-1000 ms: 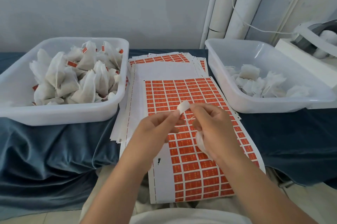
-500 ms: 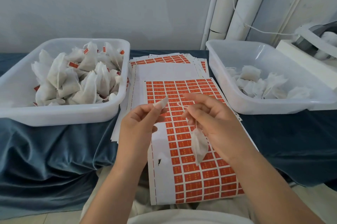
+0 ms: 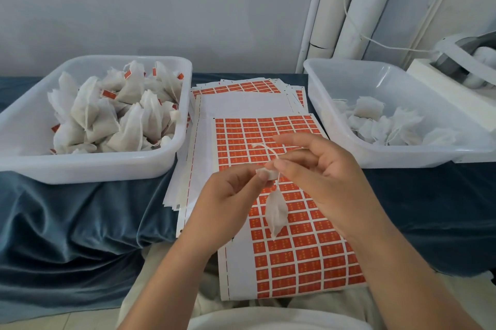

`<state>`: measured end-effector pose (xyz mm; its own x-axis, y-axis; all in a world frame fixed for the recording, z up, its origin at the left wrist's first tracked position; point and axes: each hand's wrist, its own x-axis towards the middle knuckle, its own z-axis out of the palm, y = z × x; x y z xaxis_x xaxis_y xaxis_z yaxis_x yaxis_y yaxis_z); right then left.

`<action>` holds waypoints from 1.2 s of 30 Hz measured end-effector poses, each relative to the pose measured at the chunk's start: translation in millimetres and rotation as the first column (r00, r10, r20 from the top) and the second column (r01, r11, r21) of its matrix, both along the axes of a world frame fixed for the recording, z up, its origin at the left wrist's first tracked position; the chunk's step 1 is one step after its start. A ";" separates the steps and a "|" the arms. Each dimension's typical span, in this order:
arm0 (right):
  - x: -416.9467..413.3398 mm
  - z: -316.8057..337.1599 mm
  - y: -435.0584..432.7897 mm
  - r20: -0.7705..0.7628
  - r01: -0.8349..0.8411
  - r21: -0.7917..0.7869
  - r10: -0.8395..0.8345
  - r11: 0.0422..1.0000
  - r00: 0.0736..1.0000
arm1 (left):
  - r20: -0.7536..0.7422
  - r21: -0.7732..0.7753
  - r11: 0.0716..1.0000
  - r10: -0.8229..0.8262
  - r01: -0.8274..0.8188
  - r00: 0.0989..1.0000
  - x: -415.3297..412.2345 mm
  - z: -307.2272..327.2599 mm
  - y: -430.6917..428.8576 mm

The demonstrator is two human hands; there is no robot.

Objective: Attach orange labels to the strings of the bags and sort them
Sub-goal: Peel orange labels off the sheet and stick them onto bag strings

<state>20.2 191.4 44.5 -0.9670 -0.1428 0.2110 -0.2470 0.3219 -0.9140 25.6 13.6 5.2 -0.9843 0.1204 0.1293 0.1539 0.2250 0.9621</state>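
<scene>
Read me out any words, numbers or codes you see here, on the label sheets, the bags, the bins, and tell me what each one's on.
No text can be read here.
Orange labels on the top sheet: pale marks, too small and blurred.
Orange tags on the bags in the left bin: too small.
Small dark code at the sheet stack edge: too small.
Right bin and left bin: no print visible.
</scene>
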 end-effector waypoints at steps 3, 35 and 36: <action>-1.3 -2.1 0.9 0.013 0.000 -0.024 0.000 1.000 1.000 | -0.028 -0.040 0.997 -0.062 0.061 0.998 2.4 2.4 -1.1; -5.8 -10.0 -4.7 -0.021 0.019 -0.071 -0.020 0.997 1.000 | -0.099 -0.241 0.970 -0.064 0.038 0.993 6.5 0.1 -6.0; -6.4 -10.7 -4.6 -0.013 0.022 -0.081 -0.023 0.997 1.000 | -0.071 -0.193 0.980 -0.057 0.043 0.996 6.1 -1.2 -7.4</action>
